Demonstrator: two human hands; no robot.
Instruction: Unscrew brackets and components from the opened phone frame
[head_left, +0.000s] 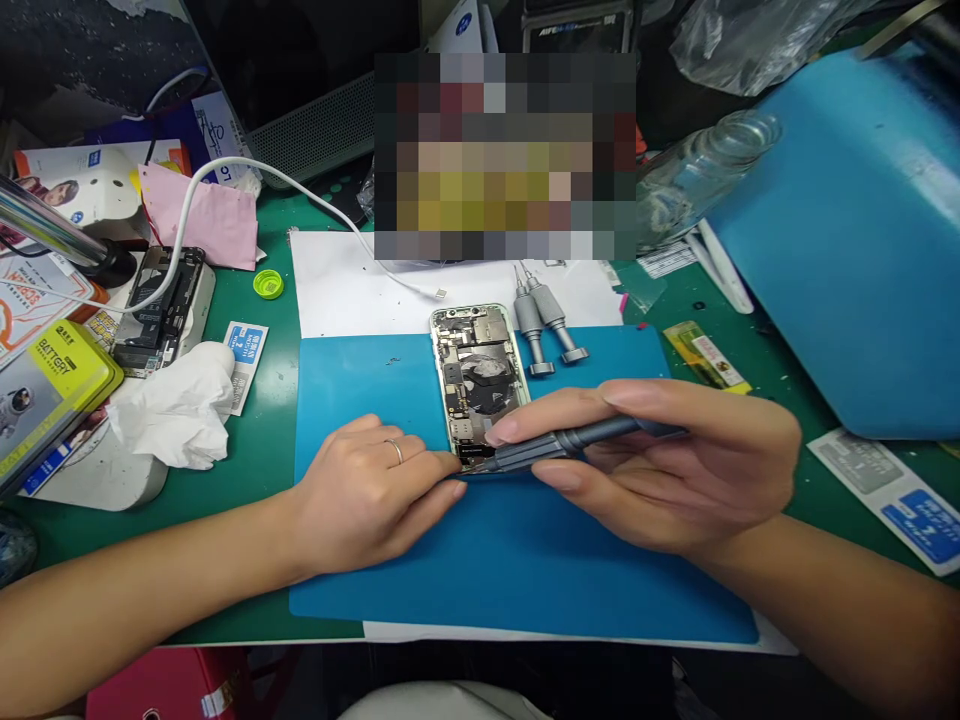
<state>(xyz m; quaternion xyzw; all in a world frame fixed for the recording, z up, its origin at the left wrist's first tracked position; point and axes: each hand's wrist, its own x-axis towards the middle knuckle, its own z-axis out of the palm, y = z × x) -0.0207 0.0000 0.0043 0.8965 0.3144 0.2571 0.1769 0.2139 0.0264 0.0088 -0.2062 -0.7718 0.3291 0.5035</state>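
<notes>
An opened smartphone [487, 375] lies on a blue mat [360, 400], its inner boards and metal parts bare. At its lower left corner, my left hand [379, 490] has curled fingers, with thumb and index fingertip gripping the edge. My right hand [675, 465] is closed round a dark grey precision screwdriver [551, 447], held almost level. The driver's tip points left and meets the phone's bottom end; the exact contact spot is too small to make out. Two more grey screwdrivers [531, 335] lie beside the phone's upper right.
A white cable [300, 185] arches over from the left, ending above the phone. Left stand another opened phone [161, 310], crumpled tissue [180, 405] and a yellow battery box [56, 400]. A glass jar [705, 175] and large blue panel [840, 240] are at right. A blurred patch hides the back middle.
</notes>
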